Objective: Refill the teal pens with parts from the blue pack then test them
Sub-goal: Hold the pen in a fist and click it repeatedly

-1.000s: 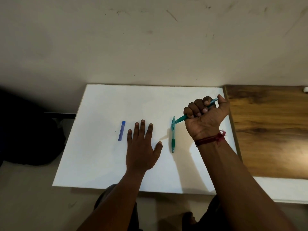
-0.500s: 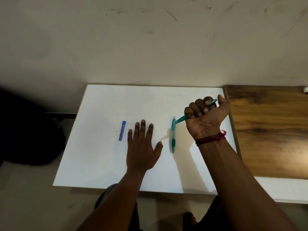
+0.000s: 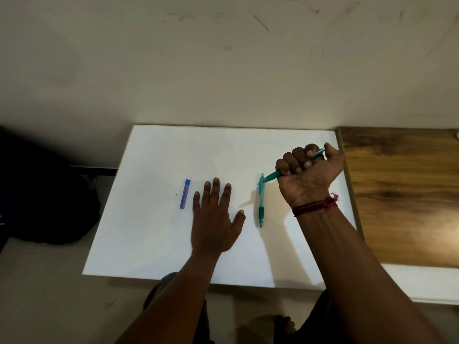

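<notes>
Our right hand [image 3: 306,175] holds one teal pen [image 3: 272,175] in a fist, tip low beside the second teal pen [image 3: 261,202] on the table [image 3: 161,157]. Our left hand [image 3: 213,219] lies spread just right of the blue pack [image 3: 185,194]. Such a grip may press too hard and break the tip.

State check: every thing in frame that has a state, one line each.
left hand: open, flat on the white table, holding nothing
right hand: fist gripping the held teal pen
held teal pen: raised, slanted, tip down-left by the other pen's far end; contact unclear
lying teal pen: flat on table, untouched by either hand
blue pack: flat on table, untouched; open or sealed unclear
</notes>
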